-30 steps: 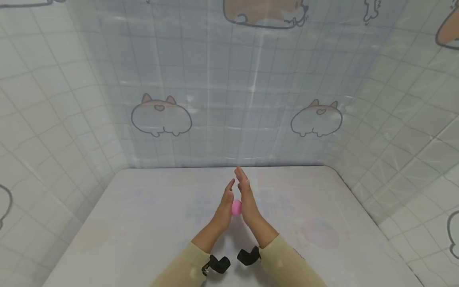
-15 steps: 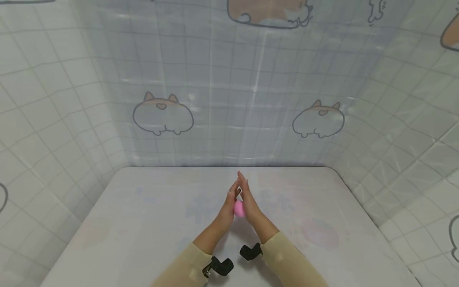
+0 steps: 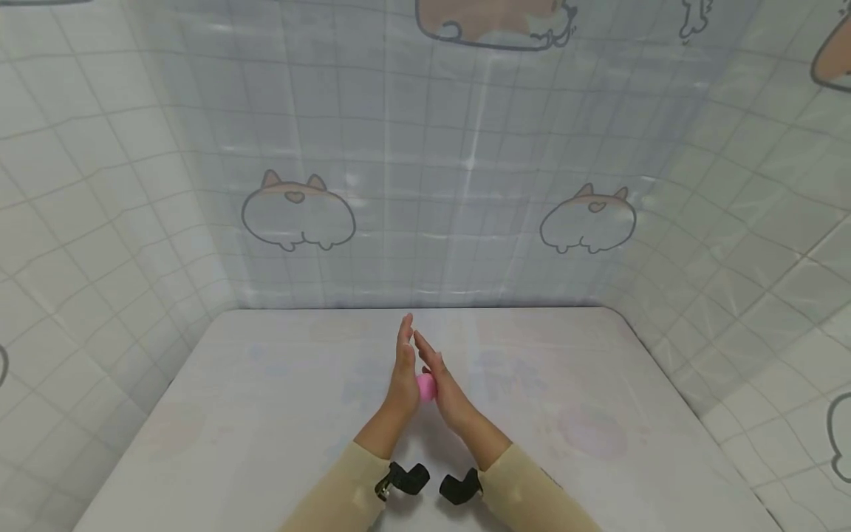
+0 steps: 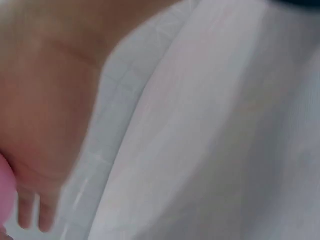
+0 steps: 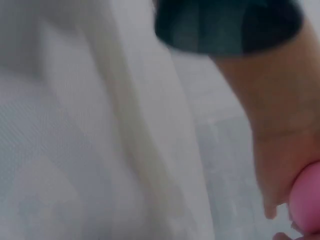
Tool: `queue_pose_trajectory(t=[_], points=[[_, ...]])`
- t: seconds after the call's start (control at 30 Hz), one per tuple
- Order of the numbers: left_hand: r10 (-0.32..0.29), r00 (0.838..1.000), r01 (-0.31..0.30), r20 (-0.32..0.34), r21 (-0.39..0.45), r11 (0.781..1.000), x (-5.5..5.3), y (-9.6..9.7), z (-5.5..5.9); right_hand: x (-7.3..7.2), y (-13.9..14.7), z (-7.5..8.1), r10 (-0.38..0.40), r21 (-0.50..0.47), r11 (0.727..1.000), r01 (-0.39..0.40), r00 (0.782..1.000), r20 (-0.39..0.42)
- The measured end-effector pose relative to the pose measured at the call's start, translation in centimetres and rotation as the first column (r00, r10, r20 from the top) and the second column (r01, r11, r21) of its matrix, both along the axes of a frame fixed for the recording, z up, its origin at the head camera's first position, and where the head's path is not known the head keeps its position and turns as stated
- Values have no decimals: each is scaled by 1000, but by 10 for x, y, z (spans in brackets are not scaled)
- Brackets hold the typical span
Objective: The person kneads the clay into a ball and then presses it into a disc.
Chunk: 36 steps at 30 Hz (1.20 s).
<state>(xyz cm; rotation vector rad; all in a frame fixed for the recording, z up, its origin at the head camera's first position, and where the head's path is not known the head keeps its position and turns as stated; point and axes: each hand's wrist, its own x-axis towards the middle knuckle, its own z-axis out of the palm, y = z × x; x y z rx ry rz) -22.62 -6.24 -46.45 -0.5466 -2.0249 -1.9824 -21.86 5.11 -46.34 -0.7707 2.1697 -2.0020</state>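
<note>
Between my two facing palms sits a smooth pink lump (image 3: 426, 387), rounded like a ball and soft-looking. My left hand (image 3: 402, 380) touches its left side with fingers straight and pointing away from me. From the other side my right hand (image 3: 448, 391) presses against it, also with straight fingers, tilted toward the left. The left wrist view shows the pink lump (image 4: 6, 192) at its left edge beside the left palm (image 4: 45, 110). In the right wrist view the pink lump (image 5: 306, 200) lies against the right palm (image 5: 280, 160). Both hands appear raised above the table.
A pale table (image 3: 266, 414) with faint coloured patches lies below the hands. Tiled-pattern sheeting (image 3: 439, 148) with cartoon dogs rises behind it and along both sides. A black camera mount sits on the left wrist (image 3: 408, 479) and another on the right wrist (image 3: 460, 488).
Both hands have shifted left with the pink lump between them. The left fingers now reach farther forward than the right ones, where before the right led. The palms slide against each other.
</note>
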Motion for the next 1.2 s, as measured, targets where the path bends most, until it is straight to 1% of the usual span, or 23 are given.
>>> queue_pose_trajectory(t=[0.13, 0.27, 0.4, 0.43, 0.63, 0.67, 0.8, 0.87, 1.0, 1.1, 1.2], points=[[0, 999, 0, 40, -4, 1000, -5, -4, -2, 3, 0, 5, 24, -8, 1000, -25, 996, -87], [-19, 996, 21, 82, -21, 1000, -7, -5, -6, 4, 0, 11, 15, -28, 999, -20, 986, -168], [-52, 993, 58, 107, -47, 997, -7, -4, -9, 4, 2, 17, -14, -39, 999, 7, 980, -197], [-68, 991, 74, 118, -52, 996, -4, -4, -6, 4, 3, 19, -24, -41, 999, 16, 980, -198], [-134, 982, 151, 136, -120, 981, -4, -1, -14, 2, 7, 25, -72, -71, 996, 61, 981, -178], [-141, 981, 159, 135, -136, 978, -6, 0, -20, 0, 8, 25, -80, -75, 995, 68, 981, -175], [-194, 968, 220, 161, -166, 961, 0, 2, -22, -4, 11, 24, -110, -79, 992, 99, 982, -151], [-227, 957, 257, 181, -163, 953, 3, 2, -23, -6, 13, 22, -124, -80, 990, 114, 984, -129], [-303, 930, 334, 209, -133, 933, 6, 2, -25, -11, 14, 16, -166, -69, 985, 161, 984, -72], [-346, 916, 372, 203, -110, 921, 8, 2, -25, -16, 15, 11, -205, -47, 978, 202, 977, -60], [-373, 908, 391, 192, -71, 917, 11, 2, -23, -19, 15, 8, -230, -34, 973, 228, 971, -66]])
